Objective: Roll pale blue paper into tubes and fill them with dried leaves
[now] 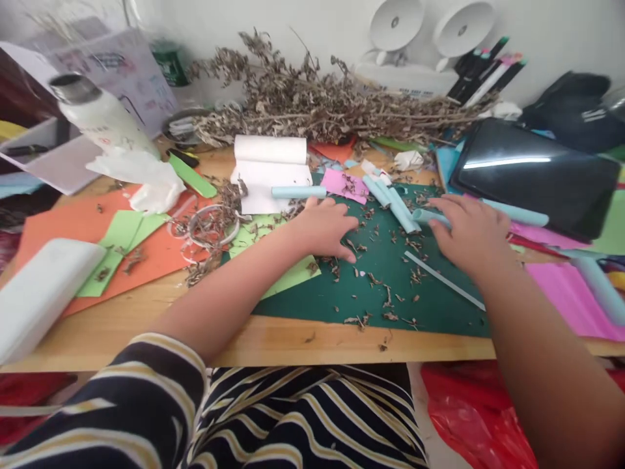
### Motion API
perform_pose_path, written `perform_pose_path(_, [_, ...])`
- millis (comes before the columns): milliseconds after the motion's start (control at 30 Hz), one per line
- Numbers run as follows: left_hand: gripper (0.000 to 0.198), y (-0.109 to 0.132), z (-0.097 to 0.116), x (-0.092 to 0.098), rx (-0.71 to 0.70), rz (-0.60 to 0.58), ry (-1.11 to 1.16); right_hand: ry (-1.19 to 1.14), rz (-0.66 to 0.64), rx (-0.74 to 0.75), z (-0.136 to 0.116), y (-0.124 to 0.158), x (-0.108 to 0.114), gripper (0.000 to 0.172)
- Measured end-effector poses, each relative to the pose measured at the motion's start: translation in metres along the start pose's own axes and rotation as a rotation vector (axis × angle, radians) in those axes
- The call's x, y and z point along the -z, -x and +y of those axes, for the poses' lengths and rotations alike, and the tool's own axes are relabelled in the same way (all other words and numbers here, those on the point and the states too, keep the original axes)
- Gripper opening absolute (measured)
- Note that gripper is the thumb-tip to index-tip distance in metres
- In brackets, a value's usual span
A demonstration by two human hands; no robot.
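Note:
My left hand (328, 227) is over the green cutting mat (361, 296), fingers apart and thumb stretched out, with nothing in it. Just beyond its fingertips, a light blue paper roll (293, 192) lies across white paper (273, 176). My right hand (471, 234) is on the right of the mat with its fingers spread. One blue paper tube (424, 215) lies between its thumb and index finger; I cannot tell if they press on it. More blue rolls (398, 205) lie between my hands, beside a pink paper piece (344, 184). A thin pale strip (444, 280) lies nearer me.
Dried plant stems (312, 98) line the back. At left are a white bottle (105, 114), orange paper (53, 228), a tape ring (213, 226) and a white case (49, 293). A dark tablet-like panel (532, 176) and pink paper (561, 293) are right. Leaf crumbs litter the mat.

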State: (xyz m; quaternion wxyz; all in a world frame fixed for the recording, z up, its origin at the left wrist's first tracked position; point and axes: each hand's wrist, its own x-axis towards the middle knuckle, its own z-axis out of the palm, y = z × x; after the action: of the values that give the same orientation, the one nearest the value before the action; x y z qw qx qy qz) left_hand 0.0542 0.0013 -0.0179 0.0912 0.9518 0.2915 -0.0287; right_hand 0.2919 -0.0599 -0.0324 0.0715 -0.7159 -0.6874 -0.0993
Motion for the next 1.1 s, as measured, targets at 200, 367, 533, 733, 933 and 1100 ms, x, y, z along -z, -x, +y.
perform_pose_path(200, [0.050, 0.008, 0.008, 0.013, 0.036, -0.235, -0.013, -0.228, 0.060, 0.106, -0.045, -0.004, 0.011, 0.026])
perform_pose_path(367, [0.017, 0.010, 0.005, 0.009, 0.046, -0.169, 0.026, -0.542, 0.141, 0.216, -0.081, -0.014, 0.015, 0.023])
perform_pose_path(533, [0.007, 0.016, -0.005, 0.010, 0.105, 0.013, 0.236, -0.748, 0.174, 0.241, -0.083, -0.020, -0.001, 0.024])
perform_pose_path(733, [0.012, 0.013, -0.008, -0.004, 0.274, 0.264, 1.076, -0.827, 0.000, 0.364, -0.084, -0.009, -0.007, 0.026])
perform_pose_path(933, [0.019, -0.007, 0.012, -0.005, 0.418, 0.449, 1.711, -0.870, 0.083, 0.254, -0.090, -0.008, -0.007, 0.041])
perform_pose_path(1100, [0.021, -0.013, 0.013, -0.009, 0.391, 0.453, 1.786, -0.875, 0.117, 0.200, -0.085, -0.011, -0.014, 0.029])
